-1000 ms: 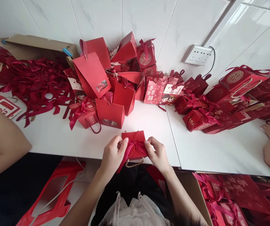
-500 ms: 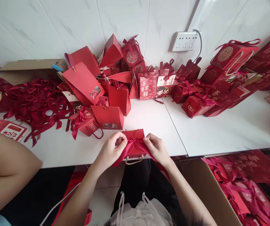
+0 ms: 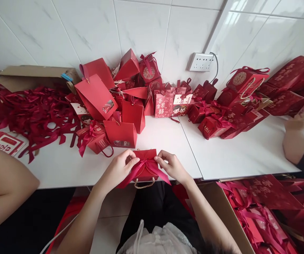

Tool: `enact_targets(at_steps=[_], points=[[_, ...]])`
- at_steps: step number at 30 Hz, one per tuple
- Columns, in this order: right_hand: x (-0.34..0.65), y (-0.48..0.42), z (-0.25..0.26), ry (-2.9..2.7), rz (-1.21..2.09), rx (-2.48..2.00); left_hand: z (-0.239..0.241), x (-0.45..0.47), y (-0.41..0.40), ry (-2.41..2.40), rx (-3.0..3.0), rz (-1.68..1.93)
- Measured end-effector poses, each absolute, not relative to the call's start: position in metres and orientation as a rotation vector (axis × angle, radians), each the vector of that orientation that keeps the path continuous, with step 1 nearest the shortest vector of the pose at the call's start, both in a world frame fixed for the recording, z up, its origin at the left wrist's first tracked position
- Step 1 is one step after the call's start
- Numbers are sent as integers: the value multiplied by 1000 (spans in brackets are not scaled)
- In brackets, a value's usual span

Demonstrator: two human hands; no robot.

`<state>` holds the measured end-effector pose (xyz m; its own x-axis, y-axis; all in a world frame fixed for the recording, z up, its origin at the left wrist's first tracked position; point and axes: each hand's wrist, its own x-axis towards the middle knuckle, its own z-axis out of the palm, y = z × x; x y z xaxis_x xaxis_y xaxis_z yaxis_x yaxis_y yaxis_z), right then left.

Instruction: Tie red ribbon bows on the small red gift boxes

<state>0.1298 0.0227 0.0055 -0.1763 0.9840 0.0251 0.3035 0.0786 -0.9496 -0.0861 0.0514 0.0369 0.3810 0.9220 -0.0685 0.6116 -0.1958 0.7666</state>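
Observation:
A red gift box (image 3: 144, 154) with a twisted cord handle (image 3: 144, 186) sits at the table's front edge, right before me. A crimson satin ribbon (image 3: 152, 168) is knotted across its top, its tails spreading to both sides. My left hand (image 3: 120, 166) is closed, thumb and forefinger pinching the ribbon at the left of the knot. On the other side, my right hand (image 3: 172, 166) pinches the ribbon near the box's right edge. The fingers hide most of the loops.
Red gift boxes (image 3: 121, 132) are piled along the tiled wall. Loose ribbons (image 3: 39, 116) lie at left beside a cardboard box (image 3: 35, 74). An open carton (image 3: 222, 215) of beribboned boxes stands at lower right. Other people's arms reach in at left (image 3: 6, 183) and right (image 3: 293, 144).
My view has shifted slightly. The right tail of the ribbon now hangs free below my right hand. At right, the other person's hand has come further into view, beside a red box.

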Motion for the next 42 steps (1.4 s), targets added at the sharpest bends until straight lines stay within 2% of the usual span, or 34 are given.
enact_targets(at_steps=[8,17,25,27,30,33,37,42], points=[[132,21,5,-1653,1089,-1354,23,-80,40,1318,1747,753],[132,23,-2,-1596,1164,-1324,16,-73,28,1357,1879,867],[137,19,7,-1641,1140,-1410,17,-67,22,1552,1749,1001],[138,15,11,-1621,1053,-1450,18,-68,23,1590,1680,944],[132,6,20,-1607,620,-1441,22,-71,25,1560,1549,850],[115,-4,30,-1882,292,-1167,25,-72,28,1482,1498,828],[90,-7,29,-2324,186,-984,25,-75,30,1385,1626,825],[87,-4,18,-2408,136,-1063,22,-77,32,1329,1717,736]])
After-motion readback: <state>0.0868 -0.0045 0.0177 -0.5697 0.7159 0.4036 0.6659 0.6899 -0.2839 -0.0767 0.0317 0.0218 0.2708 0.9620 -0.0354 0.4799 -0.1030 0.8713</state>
